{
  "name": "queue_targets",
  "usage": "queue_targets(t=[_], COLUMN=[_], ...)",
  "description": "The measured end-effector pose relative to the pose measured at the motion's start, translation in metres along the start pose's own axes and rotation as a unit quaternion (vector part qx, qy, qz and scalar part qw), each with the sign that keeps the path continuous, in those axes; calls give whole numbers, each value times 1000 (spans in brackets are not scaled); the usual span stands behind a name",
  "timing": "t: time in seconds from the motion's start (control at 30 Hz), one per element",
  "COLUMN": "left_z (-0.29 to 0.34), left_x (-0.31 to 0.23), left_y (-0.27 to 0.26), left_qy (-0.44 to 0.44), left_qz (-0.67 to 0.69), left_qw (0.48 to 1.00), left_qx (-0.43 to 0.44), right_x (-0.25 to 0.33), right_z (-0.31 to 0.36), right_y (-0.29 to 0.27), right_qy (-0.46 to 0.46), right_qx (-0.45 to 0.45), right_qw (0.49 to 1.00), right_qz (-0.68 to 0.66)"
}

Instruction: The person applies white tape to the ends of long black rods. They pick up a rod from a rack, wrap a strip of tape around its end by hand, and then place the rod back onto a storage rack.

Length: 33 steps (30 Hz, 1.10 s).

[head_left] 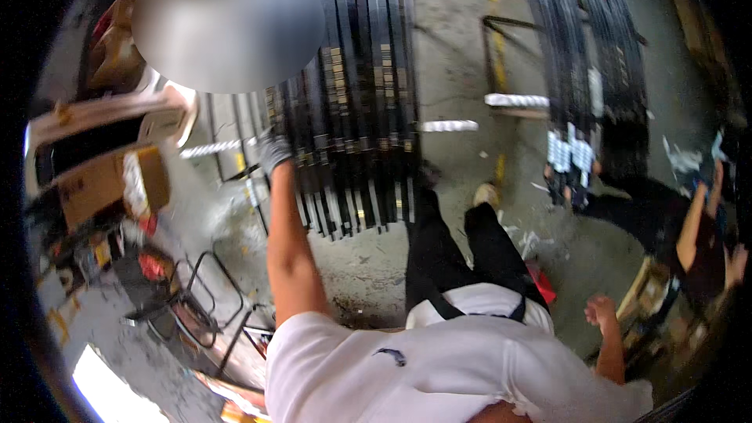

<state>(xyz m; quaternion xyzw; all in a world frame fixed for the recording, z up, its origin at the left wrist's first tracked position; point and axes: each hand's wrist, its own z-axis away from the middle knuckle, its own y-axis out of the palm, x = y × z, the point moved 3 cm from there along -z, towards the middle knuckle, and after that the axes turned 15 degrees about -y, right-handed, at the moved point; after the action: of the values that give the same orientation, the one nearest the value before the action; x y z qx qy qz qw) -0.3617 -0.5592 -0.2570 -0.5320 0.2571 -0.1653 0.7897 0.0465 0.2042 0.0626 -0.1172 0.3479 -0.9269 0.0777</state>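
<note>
My left hand (274,150), in a grey glove, reaches forward to the left edge of a wide row of long black metal bars (345,110). Its fingers are smeared, so I cannot make out whether they grip a bar. The bars lie side by side, their near ends uneven, with small pale patches along them. Just left of the glove are a few thinner, separate bars (254,196) and a white-wrapped crossbar (210,149). My right hand (601,311) is bare and hangs low at my right side, away from the bars, fingers loosely apart and holding nothing.
A second stack of black bars (580,55) rests on a stand (493,55) at the far right. Another person (693,219) is beside it. Cardboard boxes (102,196) and a black metal-framed chair (196,298) stand left. A blurred patch covers the upper left.
</note>
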Motion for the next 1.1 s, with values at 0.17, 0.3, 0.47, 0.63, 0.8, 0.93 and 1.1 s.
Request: queue_targets(t=[0.17,0.3,0.47,0.63,0.8,0.93,1.1], left_z=[125,301,486,585,614,603,591], left_x=[-86,-164,-181,-199,-217,-197,-200], left_y=[-19,-2,153,276,320,335,255], left_qy=[160,237,4,-153,-83,-90,-35], left_qz=[447,360,282,237,268,274,370], left_qw=[873,866,748,707,758,822,854], left_qx=[107,255,600,649,589,492,363], right_x=[3,-7,1,-23,-77,-94,-54], right_z=[-30,-61,-75,-79,-101,-116,-138], right_y=[21,36,17,-36,-70,-76,-66], right_qy=[-47,-117,-287,-355,-304,-348,-437], right_qx=[116,150,149,82,81,97,116], right_qw=[992,982,946,922,923,893,857], right_qz=[22,-20,11,130,221,268,248])
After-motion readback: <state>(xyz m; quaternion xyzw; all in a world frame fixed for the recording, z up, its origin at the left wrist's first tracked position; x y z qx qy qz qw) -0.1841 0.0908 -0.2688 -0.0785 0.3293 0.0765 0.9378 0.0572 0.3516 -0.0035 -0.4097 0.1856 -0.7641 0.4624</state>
